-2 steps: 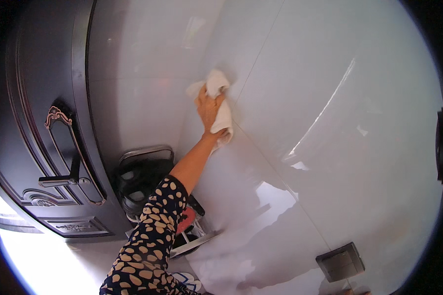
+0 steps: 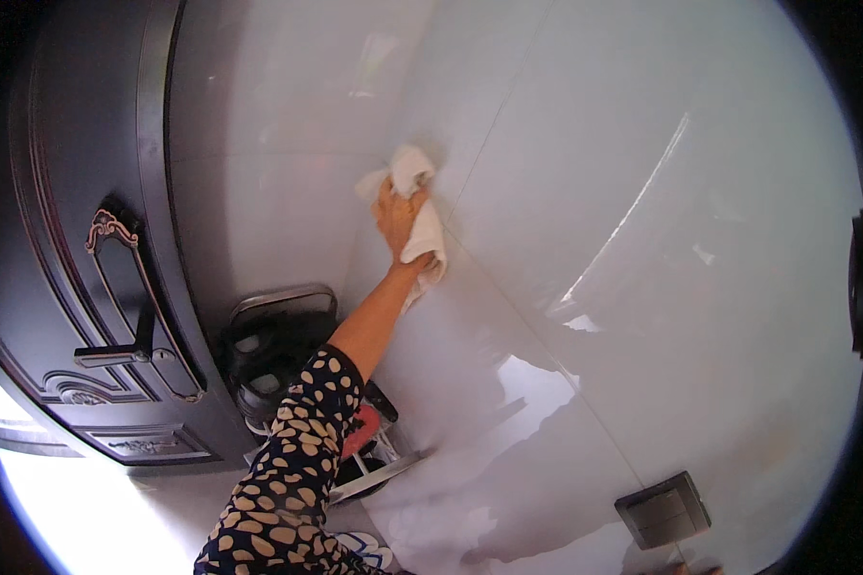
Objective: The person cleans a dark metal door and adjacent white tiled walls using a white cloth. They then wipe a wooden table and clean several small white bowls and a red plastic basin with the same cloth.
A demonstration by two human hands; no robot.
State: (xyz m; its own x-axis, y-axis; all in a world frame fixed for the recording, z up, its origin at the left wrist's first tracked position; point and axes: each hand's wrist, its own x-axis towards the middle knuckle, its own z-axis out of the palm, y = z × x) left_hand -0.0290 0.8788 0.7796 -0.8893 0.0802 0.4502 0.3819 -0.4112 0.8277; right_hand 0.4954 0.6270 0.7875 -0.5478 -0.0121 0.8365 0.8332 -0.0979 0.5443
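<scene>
My left hand is closed on a cream cloth and holds it against the glossy light wall. Part of the cloth bunches up above the fingers, and a loose end hangs below the thumb. The left arm reaches up in a dark sleeve with tan spots. At the lower edge, under a dark wall switch, small skin-coloured tips just show. They seem to be fingers of my right hand; the rest of it is out of the picture.
On the left stands a dark door with an ornate handle. Between door and arm is a metal-framed rack with black shoes and a red item. Blue-and-white slippers lie on the floor.
My left hand and the cloth have shifted slightly left and down along the wall. The tips at the lower edge look the same.
</scene>
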